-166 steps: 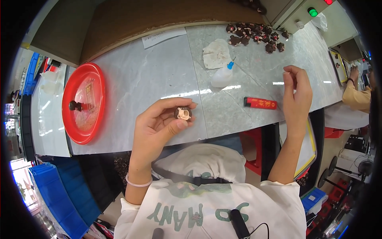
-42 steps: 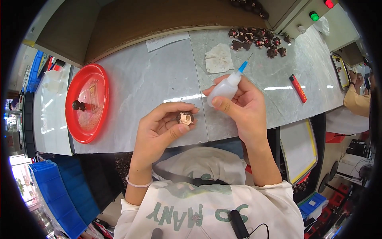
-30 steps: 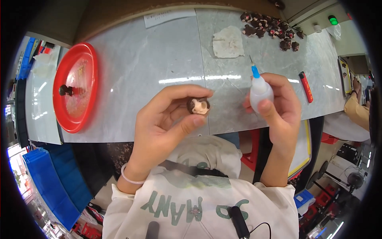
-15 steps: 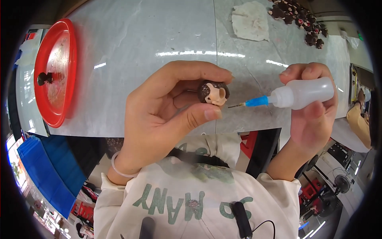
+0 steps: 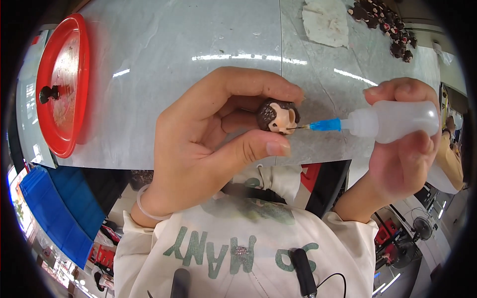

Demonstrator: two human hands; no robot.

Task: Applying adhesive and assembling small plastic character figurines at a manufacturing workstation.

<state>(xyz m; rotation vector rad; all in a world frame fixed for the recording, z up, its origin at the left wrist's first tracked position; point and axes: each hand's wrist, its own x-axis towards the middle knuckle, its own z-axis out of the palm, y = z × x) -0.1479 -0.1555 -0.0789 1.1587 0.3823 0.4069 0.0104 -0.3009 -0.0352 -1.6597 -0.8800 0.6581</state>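
Observation:
Between the thumb and fingers of my left hand [image 5: 213,134] is a small figurine head [image 5: 279,118], with dark brown textured hair and a pale face. An opening shows on its right side. My right hand [image 5: 405,159] grips a translucent white squeeze bottle [image 5: 405,121], lying sideways. From its cap a blue needle tip [image 5: 325,125] points left. The thin metal needle reaches the face of the figurine head; whether it touches or only passes in front, I cannot tell.
A red oval tray [image 5: 82,84] at the far left holds a small dark piece [image 5: 48,94]. A whitish cloth or paper sheet [image 5: 325,24] lies at the back right, beside a pile of brown figurine pieces [image 5: 385,25]. The grey tabletop [image 5: 164,35] runs beneath my hands.
The needle has come up to the face of the figurine head, where before a small gap showed. Both hands appear further right, and the whole view has shifted slightly.

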